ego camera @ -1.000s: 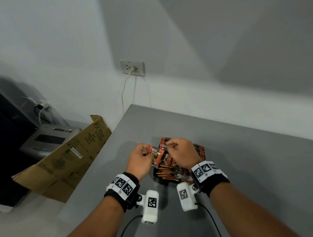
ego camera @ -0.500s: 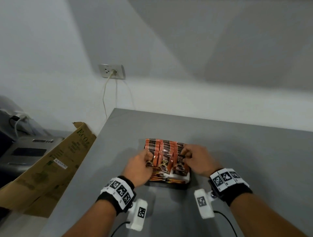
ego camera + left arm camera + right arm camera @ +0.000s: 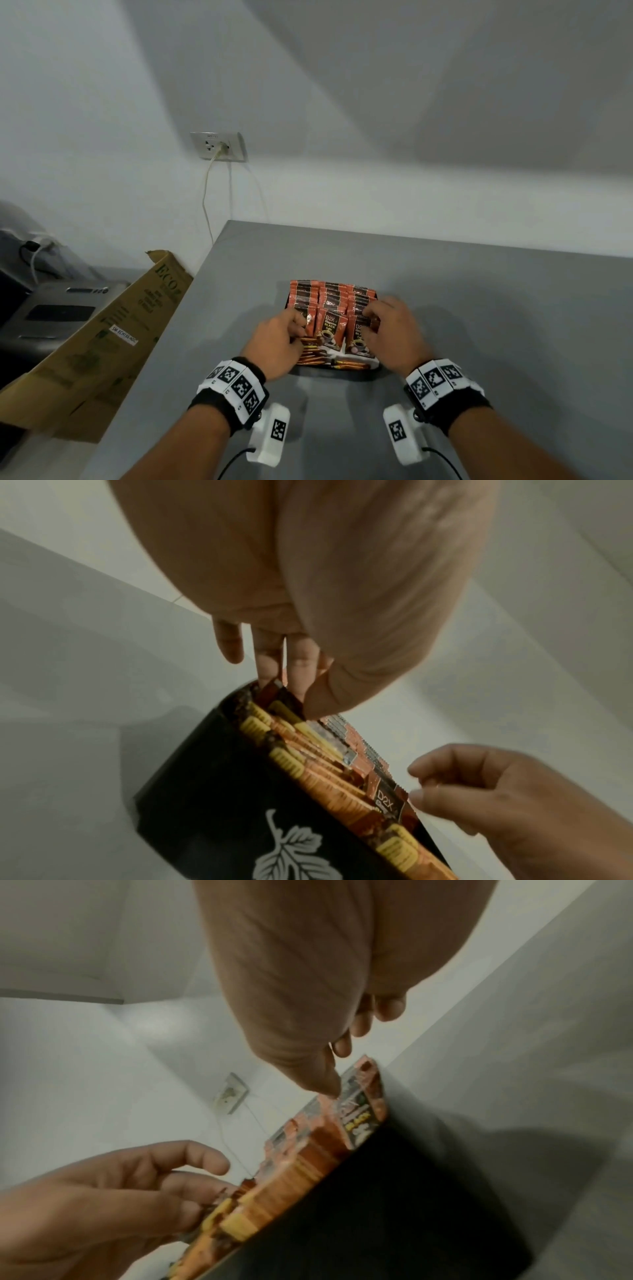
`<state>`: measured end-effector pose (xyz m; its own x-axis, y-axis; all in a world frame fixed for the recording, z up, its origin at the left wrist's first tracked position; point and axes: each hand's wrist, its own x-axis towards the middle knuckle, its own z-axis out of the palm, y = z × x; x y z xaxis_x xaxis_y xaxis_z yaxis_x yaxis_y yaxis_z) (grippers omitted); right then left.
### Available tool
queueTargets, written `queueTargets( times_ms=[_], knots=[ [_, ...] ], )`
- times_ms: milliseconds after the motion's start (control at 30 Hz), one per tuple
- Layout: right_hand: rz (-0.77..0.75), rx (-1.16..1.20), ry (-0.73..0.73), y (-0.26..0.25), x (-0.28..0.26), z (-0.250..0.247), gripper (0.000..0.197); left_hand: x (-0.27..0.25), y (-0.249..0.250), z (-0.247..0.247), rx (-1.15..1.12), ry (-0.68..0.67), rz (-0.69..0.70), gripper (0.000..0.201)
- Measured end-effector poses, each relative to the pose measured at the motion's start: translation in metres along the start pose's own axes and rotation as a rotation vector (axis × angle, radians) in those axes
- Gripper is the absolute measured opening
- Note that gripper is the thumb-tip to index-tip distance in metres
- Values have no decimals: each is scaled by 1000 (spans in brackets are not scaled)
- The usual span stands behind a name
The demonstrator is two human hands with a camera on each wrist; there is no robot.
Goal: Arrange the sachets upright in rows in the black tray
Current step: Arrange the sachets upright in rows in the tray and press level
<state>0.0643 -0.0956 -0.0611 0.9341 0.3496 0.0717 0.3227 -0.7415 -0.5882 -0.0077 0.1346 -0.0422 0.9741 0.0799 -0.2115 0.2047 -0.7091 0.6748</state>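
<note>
At lower centre of the head view, flat sticks lie crosswise at the tray front. Just beyond, the left hand pinches the left front sachet; the right hand fingers the right one. Upright sachets fill the rows behind, toward frame centre.

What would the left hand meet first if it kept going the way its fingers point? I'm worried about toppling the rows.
Likely the upright sachets in the left row of the black tray; the left hand already touches one there.
</note>
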Motion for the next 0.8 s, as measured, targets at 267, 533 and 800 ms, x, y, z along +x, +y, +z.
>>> queueTargets(
  times_ms=[267, 533, 800],
  knots=[
    [-309, 48, -391, -59, 12, 13, 28, -1, -3, 4, -55, 95, 34, 33],
    [-262, -43, -445, -64, 23, 28, 28, -9, -13, 1, -60, 123, 52, 36],
    [-233, 6, -418, -66, 23, 29, 36, -8, -25, 6, -6, 216, 56, 35]
  ],
)
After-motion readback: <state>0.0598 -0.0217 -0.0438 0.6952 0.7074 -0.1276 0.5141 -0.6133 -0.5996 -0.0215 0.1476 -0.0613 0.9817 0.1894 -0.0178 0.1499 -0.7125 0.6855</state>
